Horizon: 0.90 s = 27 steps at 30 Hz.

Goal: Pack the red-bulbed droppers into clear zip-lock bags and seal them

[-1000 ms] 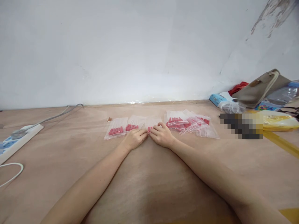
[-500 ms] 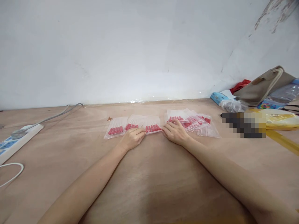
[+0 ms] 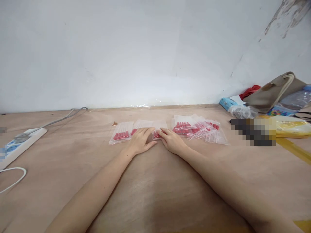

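Note:
Small clear zip bags holding red capsule-like pieces lie in a row on the wooden table (image 3: 155,194). My left hand (image 3: 141,140) lies flat, fingers stretched, over the middle bags of the row, beside the leftmost bag (image 3: 120,133). My right hand (image 3: 173,140) rests flat next to it, fingertips on the third bag (image 3: 159,127). A loose overlapping pile of the same bags (image 3: 199,127) lies just right of my right hand.
A white power strip (image 3: 20,142) with grey cable sits at the left, a white cord (image 3: 13,178) near the left edge. At the right stand a tan bag (image 3: 274,90), a blue box (image 3: 227,103), crumpled plastic and a yellow packet (image 3: 291,126). A white wall backs the table.
My right hand moved left from the pile's edge onto the third bag. My left hand flattened and slid forward over the middle bags.

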Tool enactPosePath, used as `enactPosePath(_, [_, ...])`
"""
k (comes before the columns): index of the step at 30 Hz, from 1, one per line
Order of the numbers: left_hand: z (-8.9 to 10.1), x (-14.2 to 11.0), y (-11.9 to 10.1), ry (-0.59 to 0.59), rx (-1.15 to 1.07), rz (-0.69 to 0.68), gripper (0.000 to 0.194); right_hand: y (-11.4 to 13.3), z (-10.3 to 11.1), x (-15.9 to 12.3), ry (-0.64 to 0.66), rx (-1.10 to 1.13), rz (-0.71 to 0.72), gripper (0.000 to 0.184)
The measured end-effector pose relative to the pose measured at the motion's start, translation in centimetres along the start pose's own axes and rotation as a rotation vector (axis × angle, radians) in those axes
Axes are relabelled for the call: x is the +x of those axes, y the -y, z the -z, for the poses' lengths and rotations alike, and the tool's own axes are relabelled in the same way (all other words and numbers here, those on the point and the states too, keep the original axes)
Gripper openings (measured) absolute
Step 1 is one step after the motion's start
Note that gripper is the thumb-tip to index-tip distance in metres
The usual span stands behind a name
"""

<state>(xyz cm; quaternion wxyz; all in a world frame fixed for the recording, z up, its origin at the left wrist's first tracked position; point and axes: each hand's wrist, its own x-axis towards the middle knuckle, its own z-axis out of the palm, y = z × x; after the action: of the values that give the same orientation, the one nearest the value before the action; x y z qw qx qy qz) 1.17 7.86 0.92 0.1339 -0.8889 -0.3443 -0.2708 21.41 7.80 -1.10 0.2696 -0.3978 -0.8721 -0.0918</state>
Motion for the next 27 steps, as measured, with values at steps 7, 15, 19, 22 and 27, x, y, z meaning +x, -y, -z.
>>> enactPosePath(7, [1.1, -1.2, 3.3, 0.221, 0.192, 0.187, 0.048, 1.9, -1.5, 1.1, 0.023, 0.007, -0.345, 0.033])
enactPosePath(15, [0.4, -0.7, 1.2, 0.206, 0.207, 0.388, 0.061, 3.9, -2.6, 3.7, -0.110, 0.232, -0.483, 0.037])
enactPosePath(19, [2.0, -0.1, 3.8, 0.268, -0.057, 0.712, 0.043, 4.7, -3.8, 4.3, -0.075, 0.265, -0.348, 0.036])
enactPosePath(22, [3.8, -0.5, 7.5, 0.242, -0.076, 0.919, 0.033, 4.7, -4.0, 4.3, -0.032, 0.249, -0.203, 0.035])
enactPosePath(27, [5.5, -2.8, 11.0, 0.227, -0.241, 1.175, 0.042, 4.2, -4.0, 4.1, 0.013, 0.314, -0.117, 0.048])
